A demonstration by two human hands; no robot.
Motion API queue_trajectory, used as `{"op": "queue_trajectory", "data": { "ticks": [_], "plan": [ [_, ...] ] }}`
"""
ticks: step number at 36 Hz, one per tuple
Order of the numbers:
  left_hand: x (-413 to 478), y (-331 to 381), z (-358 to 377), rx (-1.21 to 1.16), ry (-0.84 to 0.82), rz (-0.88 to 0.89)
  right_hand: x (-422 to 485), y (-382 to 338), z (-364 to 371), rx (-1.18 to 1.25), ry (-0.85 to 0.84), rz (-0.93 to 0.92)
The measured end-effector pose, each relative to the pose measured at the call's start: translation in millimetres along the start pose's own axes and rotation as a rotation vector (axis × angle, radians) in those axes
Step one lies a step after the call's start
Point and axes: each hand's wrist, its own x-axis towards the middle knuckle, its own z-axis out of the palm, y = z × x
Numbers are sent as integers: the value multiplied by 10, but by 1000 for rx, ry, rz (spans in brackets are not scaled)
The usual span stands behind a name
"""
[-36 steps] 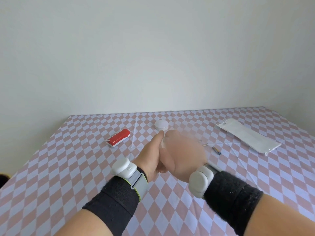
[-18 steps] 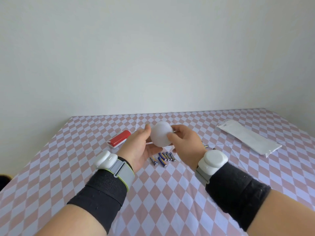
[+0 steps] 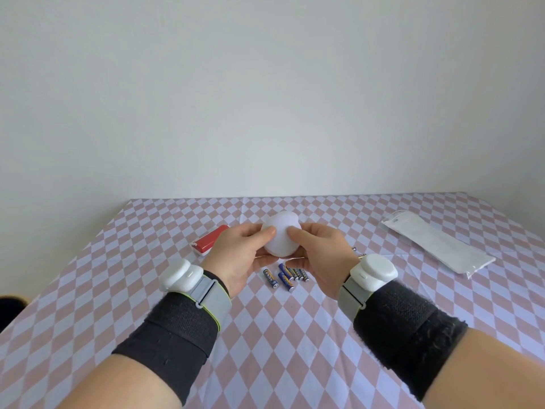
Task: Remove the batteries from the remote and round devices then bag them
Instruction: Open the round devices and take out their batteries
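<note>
A white round device (image 3: 281,231) is held above the table between both hands. My left hand (image 3: 240,255) grips its left side, thumb on its face. My right hand (image 3: 320,255) grips its right side, thumb pressed on the face too. Below the hands, several blue and dark batteries (image 3: 284,277) lie side by side on the checked cloth. A red remote (image 3: 210,244) with a white edge lies to the left, partly hidden by my left hand. A clear plastic bag (image 3: 436,245) lies flat at the right.
The table (image 3: 88,290) wears a pink and white checked cloth and stands against a plain white wall. Small metal bits (image 3: 358,252) lie just behind my right wrist. A dark object (image 3: 10,305) sits past the table's left edge.
One second ago the hands were clasped low over the table with a round device lying behind them. They have since lifted the round device and spread apart, uncovering the batteries.
</note>
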Motion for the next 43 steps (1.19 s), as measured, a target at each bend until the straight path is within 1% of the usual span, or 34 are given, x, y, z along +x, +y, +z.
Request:
{"op": "queue_trajectory", "data": {
  "ticks": [3, 5, 10, 14, 18, 21, 24, 28, 32, 34, 40, 42, 43],
  "plan": [
    [-8, 43, 1, -78, 27, -74, 13, -16, 8, 34, 11, 61],
    [-12, 64, -2, -89, 33, -99, 16, -23, 12, 63, 9, 95],
    [-11, 64, -26, -73, 30, -98, 19, -11, 19, 53, -5, 78],
    [-4, 45, -33, -50, 19, -73, 33, 1, 37, 2, 12, 30],
    [12, 18, -44, -34, -8, -24, 52, 43, 66, -59, 46, -64],
    [53, 30, -61, -26, -16, 9, 66, 29, 86, -44, 56, -91],
    [130, 56, -69, 15, -65, 49, 114, -22, 114, 2, 44, -84],
    [288, 67, -116, 167, -99, 96, 216, -101, 146, 73, 34, -65],
    [401, 126, -121, 474, -52, 179, 336, -130, 180, 133, 8, -37],
    [450, 183, -112, 586, -22, 203, 421, -139, 190, 151, 4, -24],
    [730, 279, -135, 718, 38, 270, 733, -135, 209, 131, -13, -37],
    [865, 282, -188, 765, 59, 270, 834, -136, 214, 78, 31, -58],
    [929, 275, -217, 788, 71, 256, 905, -118, 207, 9, 68, -71]
  ]
}}
